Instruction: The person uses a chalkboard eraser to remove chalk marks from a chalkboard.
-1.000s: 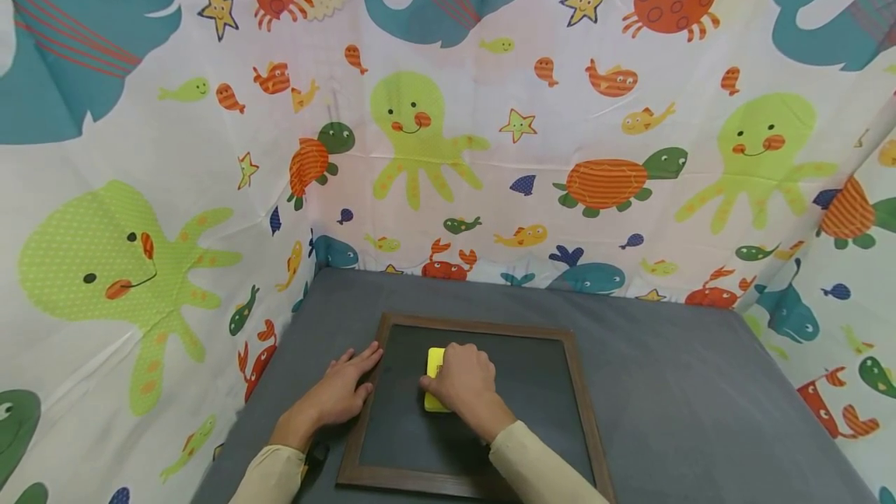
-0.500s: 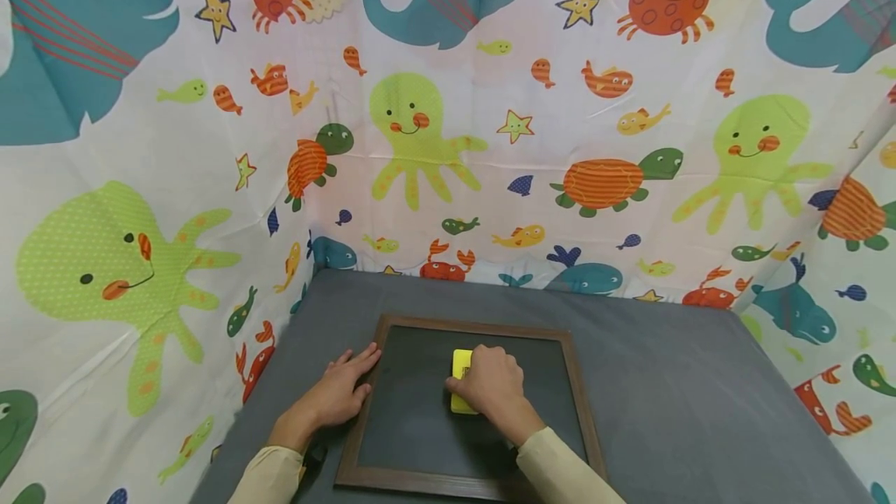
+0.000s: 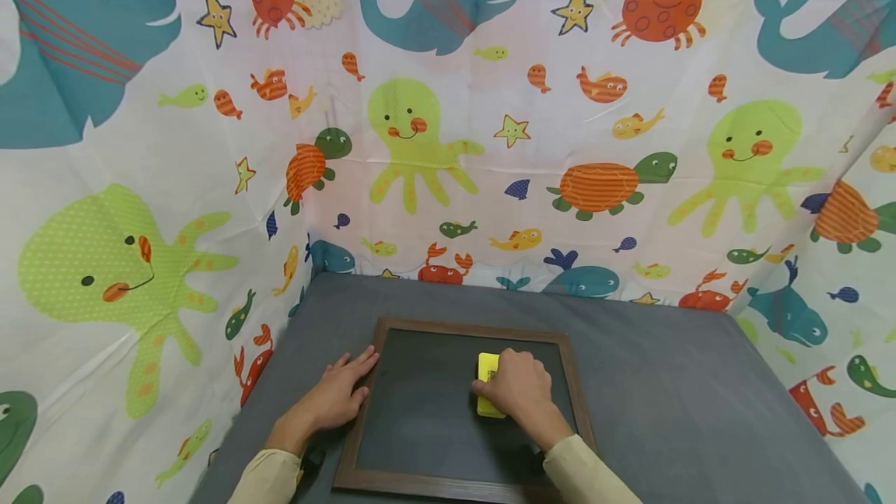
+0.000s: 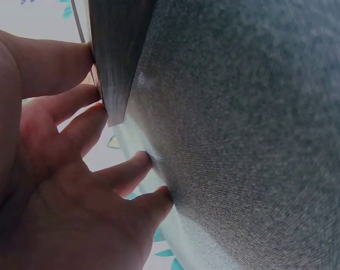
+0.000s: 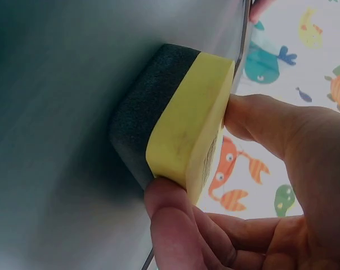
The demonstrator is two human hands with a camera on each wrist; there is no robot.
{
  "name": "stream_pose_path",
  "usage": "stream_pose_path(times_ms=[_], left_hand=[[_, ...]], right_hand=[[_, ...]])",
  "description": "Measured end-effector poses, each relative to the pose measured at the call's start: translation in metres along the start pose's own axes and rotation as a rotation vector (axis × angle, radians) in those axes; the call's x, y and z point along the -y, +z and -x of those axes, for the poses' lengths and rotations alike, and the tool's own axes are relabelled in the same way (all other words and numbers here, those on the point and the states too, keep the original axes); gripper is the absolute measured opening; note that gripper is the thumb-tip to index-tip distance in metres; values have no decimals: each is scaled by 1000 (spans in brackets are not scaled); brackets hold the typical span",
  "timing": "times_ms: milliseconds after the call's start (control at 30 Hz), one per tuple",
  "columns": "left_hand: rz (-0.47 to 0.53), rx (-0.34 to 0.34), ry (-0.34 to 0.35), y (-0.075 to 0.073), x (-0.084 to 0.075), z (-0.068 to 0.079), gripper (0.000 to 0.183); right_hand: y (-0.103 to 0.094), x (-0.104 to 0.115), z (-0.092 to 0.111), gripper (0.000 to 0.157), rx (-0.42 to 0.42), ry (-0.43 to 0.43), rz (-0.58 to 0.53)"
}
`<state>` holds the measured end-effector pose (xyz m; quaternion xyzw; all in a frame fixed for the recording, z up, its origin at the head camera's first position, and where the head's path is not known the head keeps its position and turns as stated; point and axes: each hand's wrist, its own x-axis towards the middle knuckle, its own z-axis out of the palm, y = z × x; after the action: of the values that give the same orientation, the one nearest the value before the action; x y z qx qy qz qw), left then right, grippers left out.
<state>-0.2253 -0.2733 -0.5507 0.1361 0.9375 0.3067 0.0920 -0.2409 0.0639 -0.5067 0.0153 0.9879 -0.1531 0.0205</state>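
A chalkboard point(image 3: 420, 411) with a brown wooden frame lies flat on the grey cloth. Its dark surface carries a yellow and black board eraser point(image 5: 187, 118), which the right hand point(image 3: 521, 387) grips between thumb and fingers, dark felt side against the board. Part of the eraser's yellow top point(image 3: 486, 368) shows left of that hand. The left hand point(image 3: 332, 395) rests at the board's left edge, fingers extended. In the left wrist view its thumb and two fingers touch the frame point(image 4: 116, 67), while the other fingertips point(image 4: 161, 199) touch the cloth.
Grey cloth point(image 3: 672, 395) covers the table around the board. White fabric printed with sea animals point(image 3: 490, 177) hangs behind it and along both sides. A dark strap or band point(image 3: 313, 457) sits by the left wrist.
The right hand has slid the eraser rightward across the chalkboard, from left of centre to right of centre. The left hand has stayed at the frame's left edge.
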Motion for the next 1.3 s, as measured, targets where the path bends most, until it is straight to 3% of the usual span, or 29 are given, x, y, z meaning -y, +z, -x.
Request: stream_pose_path(times_ms=[1000, 1300], left_hand=[[12, 5, -9, 1, 3, -2, 66], [15, 10, -2, 1, 1, -1, 65]], right_hand=[[-28, -83, 4, 65, 35, 138, 33], [-34, -93, 8, 60, 36, 142, 36]])
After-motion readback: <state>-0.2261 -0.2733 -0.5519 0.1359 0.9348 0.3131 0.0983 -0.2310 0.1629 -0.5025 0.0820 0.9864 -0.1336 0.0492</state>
